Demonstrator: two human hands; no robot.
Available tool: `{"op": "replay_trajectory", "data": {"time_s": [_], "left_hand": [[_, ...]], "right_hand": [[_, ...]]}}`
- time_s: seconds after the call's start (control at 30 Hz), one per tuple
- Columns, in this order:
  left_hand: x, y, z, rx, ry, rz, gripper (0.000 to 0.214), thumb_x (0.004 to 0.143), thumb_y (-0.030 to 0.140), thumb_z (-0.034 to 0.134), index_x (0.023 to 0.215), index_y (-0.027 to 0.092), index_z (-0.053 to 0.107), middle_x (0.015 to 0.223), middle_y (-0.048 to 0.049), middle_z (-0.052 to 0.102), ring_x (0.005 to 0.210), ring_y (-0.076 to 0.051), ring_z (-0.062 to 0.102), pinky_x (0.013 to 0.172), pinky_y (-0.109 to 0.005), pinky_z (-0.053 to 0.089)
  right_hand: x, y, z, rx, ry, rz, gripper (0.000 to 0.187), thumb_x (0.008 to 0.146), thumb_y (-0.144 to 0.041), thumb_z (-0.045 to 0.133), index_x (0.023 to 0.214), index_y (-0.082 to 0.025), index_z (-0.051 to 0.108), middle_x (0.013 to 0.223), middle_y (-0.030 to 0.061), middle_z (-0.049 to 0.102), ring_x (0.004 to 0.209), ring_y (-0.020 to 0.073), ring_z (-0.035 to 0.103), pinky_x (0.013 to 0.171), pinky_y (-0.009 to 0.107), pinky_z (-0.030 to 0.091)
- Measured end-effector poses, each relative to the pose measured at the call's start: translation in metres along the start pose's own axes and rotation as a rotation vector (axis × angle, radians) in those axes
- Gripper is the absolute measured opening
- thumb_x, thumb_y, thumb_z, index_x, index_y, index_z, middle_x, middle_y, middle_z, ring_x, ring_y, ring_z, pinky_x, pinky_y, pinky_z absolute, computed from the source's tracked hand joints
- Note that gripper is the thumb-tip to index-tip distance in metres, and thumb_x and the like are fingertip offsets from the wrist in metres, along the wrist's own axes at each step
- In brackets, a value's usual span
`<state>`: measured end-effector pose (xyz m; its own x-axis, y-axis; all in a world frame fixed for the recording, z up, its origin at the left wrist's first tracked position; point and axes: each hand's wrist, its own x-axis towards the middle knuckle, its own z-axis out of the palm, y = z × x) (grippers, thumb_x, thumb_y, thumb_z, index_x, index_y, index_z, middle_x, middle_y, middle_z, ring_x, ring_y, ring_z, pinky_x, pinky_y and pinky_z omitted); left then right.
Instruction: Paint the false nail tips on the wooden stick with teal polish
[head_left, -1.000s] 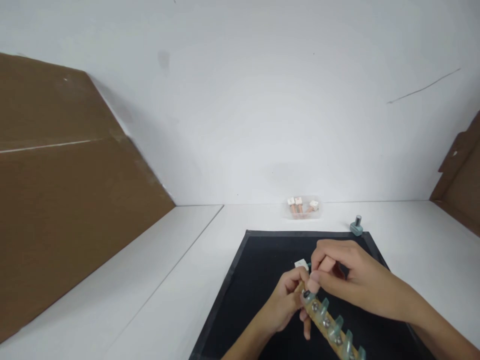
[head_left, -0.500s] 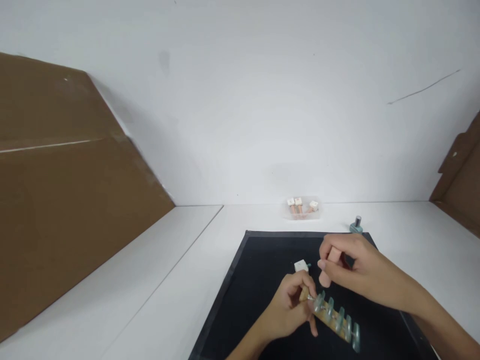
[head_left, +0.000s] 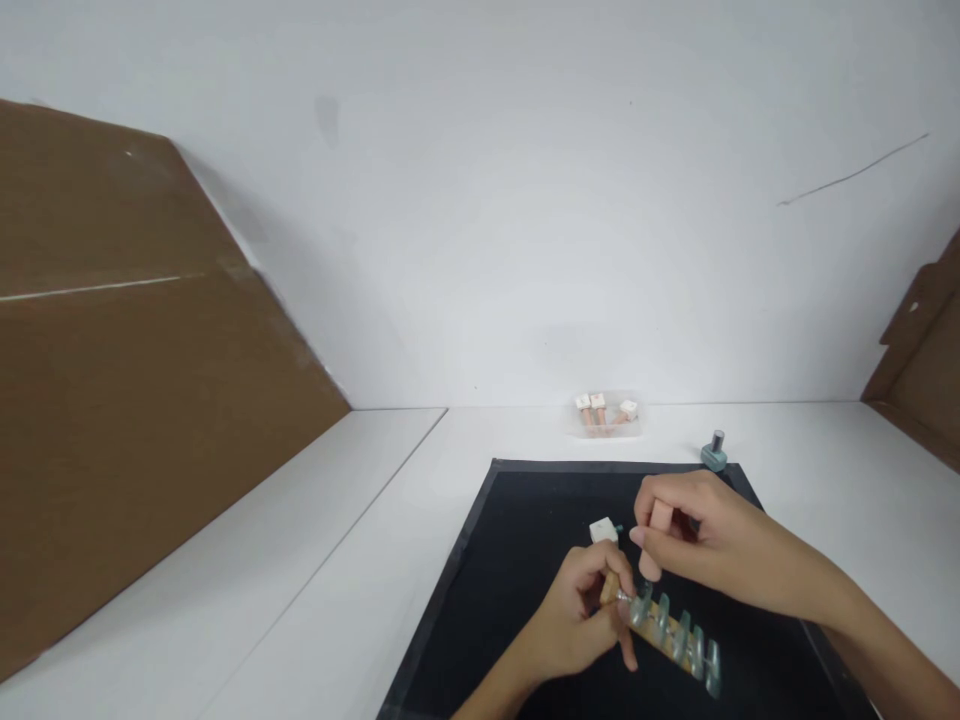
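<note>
My left hand [head_left: 581, 620] is closed on one end of a wooden bar that carries a row of several glossy green nail tips [head_left: 681, 638]. The bar [head_left: 675, 655] slants down to the right. Above its near-left end, my right hand [head_left: 694, 525] pinches a pink finger-shaped piece [head_left: 651, 566]. The piece's lower tip is at the first green nail tip; whether they touch I cannot tell. Just beyond my left fingers stands a white block [head_left: 603, 531] with a small green bit at its side; its lower part is hidden by my hand.
A black mat [head_left: 540, 500] lies under my hands on the white table [head_left: 337, 560]. At the back, a clear tray [head_left: 611, 430] holds pink finger pieces with white blocks. A teal item with a silver post [head_left: 715, 455] stands at the mat's far right corner. Brown cardboard [head_left: 150, 400] rises on the left.
My right hand has moved slightly left and down, bringing the pink piece's tip to the first green nail tip. My left hand and the bar have hardly moved.
</note>
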<state>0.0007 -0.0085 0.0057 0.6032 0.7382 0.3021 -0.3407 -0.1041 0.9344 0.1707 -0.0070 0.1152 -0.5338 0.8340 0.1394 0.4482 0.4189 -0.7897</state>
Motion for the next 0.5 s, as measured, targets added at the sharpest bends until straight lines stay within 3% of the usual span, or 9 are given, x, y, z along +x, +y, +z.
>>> {"op": "replay_trajectory", "data": {"time_s": [0.27,0.5], "left_hand": [[-0.002,0.001,-0.001,0.049,0.013,-0.039,0.033,0.077,0.045,0.058,0.071,0.018,0.041,0.050,0.0105,0.030,0.035,-0.003,0.043,0.038,-0.013,0.043],[0.004,-0.006,-0.001,-0.007,-0.025,0.051,0.028,0.079,0.042,0.058,0.082,0.018,0.044,0.061,0.0072,0.041,0.039,-0.002,0.047,0.040,-0.014,0.045]], "right_hand": [[0.000,0.001,0.001,0.029,0.079,0.048,0.028,0.084,-0.027,0.053,0.058,-0.020,0.046,0.059,-0.0010,0.063,0.048,0.0095,0.043,0.044,0.021,0.032],[0.002,0.000,0.009,0.151,-0.004,0.035,0.025,0.080,-0.019,0.058,0.058,-0.018,0.048,0.060,-0.0009,0.065,0.052,0.0095,0.051,0.046,0.020,0.035]]}}
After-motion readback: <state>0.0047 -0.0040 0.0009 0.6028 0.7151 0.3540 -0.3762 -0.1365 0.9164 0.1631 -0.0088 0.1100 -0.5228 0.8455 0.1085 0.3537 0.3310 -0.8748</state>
